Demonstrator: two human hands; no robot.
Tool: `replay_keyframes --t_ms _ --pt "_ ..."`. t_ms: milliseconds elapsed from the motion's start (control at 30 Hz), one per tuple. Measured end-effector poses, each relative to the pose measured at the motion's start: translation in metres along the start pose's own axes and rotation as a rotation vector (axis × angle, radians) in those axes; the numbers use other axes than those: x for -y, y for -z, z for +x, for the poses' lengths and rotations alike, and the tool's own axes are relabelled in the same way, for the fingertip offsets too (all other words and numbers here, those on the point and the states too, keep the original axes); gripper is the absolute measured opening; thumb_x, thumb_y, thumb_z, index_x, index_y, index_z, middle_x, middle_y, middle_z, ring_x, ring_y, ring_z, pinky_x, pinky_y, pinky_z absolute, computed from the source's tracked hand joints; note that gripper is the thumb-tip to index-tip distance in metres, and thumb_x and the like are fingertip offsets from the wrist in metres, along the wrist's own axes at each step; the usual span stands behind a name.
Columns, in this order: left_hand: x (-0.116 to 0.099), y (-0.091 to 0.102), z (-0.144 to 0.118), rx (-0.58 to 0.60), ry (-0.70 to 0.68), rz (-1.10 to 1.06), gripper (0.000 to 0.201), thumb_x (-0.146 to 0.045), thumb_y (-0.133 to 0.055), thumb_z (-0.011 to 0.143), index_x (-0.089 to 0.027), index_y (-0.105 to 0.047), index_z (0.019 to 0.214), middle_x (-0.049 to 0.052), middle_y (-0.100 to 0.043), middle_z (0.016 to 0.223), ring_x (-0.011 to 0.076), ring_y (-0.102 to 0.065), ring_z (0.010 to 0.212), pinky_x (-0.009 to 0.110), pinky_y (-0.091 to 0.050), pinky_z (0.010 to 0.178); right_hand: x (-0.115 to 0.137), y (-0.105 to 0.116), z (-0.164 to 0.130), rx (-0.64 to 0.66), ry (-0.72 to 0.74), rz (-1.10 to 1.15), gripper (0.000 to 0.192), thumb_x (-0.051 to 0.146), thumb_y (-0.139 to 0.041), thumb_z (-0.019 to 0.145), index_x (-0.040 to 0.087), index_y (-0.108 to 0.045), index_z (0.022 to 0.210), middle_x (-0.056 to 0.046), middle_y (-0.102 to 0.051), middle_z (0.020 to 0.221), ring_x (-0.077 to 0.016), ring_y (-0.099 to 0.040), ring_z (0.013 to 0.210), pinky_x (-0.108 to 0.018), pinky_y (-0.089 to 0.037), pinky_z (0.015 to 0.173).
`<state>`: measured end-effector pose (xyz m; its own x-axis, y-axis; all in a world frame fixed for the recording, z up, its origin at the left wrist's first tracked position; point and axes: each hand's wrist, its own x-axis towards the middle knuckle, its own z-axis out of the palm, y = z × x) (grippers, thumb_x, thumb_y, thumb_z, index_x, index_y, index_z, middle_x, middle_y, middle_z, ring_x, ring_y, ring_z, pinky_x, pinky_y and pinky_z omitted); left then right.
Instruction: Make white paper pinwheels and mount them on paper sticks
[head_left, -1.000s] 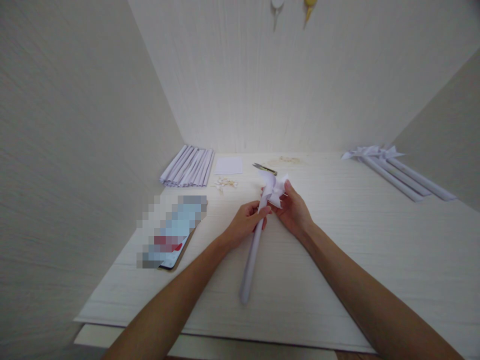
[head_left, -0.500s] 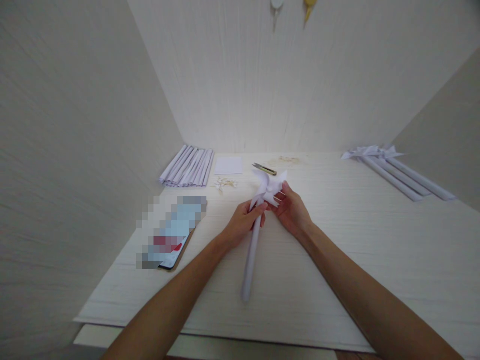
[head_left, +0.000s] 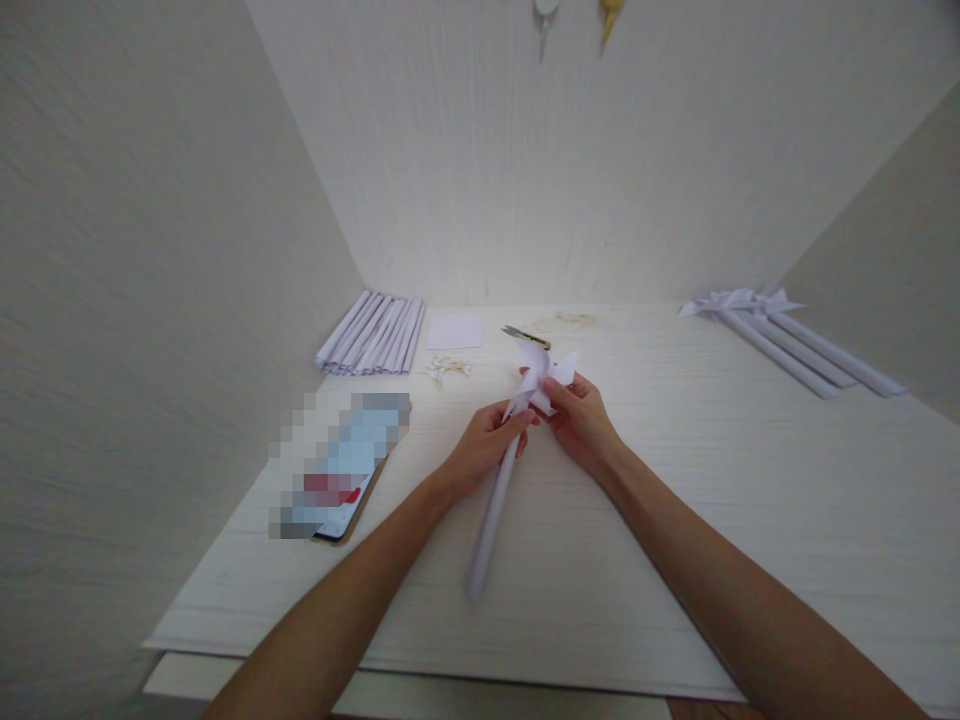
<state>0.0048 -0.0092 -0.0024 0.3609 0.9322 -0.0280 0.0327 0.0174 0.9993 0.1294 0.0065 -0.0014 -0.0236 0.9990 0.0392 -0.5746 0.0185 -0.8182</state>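
A white paper pinwheel (head_left: 535,375) on a rolled-paper stick (head_left: 489,530) is held up at the middle of the table. My left hand (head_left: 484,445) is closed around the top of the stick, just below the blades. With thumb and fingers, my right hand (head_left: 581,415) pinches the pinwheel near its centre from the right. The fingers behind the blades are partly hidden. Thread snips (head_left: 527,337) lie just beyond the pinwheel.
A row of paper tubes (head_left: 373,333) lies at the back left, beside a square paper sheet (head_left: 454,331). Small pale pieces (head_left: 448,368) are scattered in front. A phone (head_left: 349,465) rests at left. Finished pinwheels (head_left: 787,340) lie at the back right. Walls enclose the table (head_left: 750,480).
My right thumb has moved from the blade's outer edge inward to the pinwheel's centre. The stick's lower end has swung left.
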Motion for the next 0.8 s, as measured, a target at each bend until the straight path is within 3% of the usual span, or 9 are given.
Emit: replay_keyframes --t_ms 333,567,800 --pt "-0.001 -0.001 0.0 -0.04 0.031 0.068 0.026 -0.038 -0.047 0.071 -0.013 -0.055 0.072 -0.007 -0.041 0.041 0.0057 -0.035 0.037 0.02 -0.025 0.04 -0.006 0.006 0.005 -0.047 0.106 -0.103 0.017 0.025 -0.07 0.054 0.018 -0.062 0.066 0.003 -0.062 0.063 -0.0089 -0.051 0.053 -0.023 -0.04 0.054" --pt "-0.002 -0.001 -0.001 -0.054 0.036 0.084 0.025 -0.037 -0.048 0.071 -0.014 -0.051 0.064 -0.007 -0.041 0.04 0.0049 -0.034 0.036 0.019 -0.026 0.039 -0.007 0.013 0.006 -0.045 0.188 -0.274 0.022 0.019 -0.072 0.05 0.017 -0.057 0.065 0.008 -0.053 0.051 -0.006 -0.044 0.045 -0.02 -0.034 0.046" --pt "-0.002 -0.001 -0.001 -0.025 0.034 0.082 0.026 -0.039 -0.05 0.069 -0.014 -0.049 0.062 -0.007 -0.04 0.039 0.0048 -0.033 0.035 0.019 -0.025 0.038 -0.003 0.013 0.005 -0.006 0.185 -0.368 0.012 0.025 -0.068 0.058 0.016 -0.061 0.061 0.003 -0.059 0.057 -0.008 -0.049 0.05 -0.021 -0.038 0.048"
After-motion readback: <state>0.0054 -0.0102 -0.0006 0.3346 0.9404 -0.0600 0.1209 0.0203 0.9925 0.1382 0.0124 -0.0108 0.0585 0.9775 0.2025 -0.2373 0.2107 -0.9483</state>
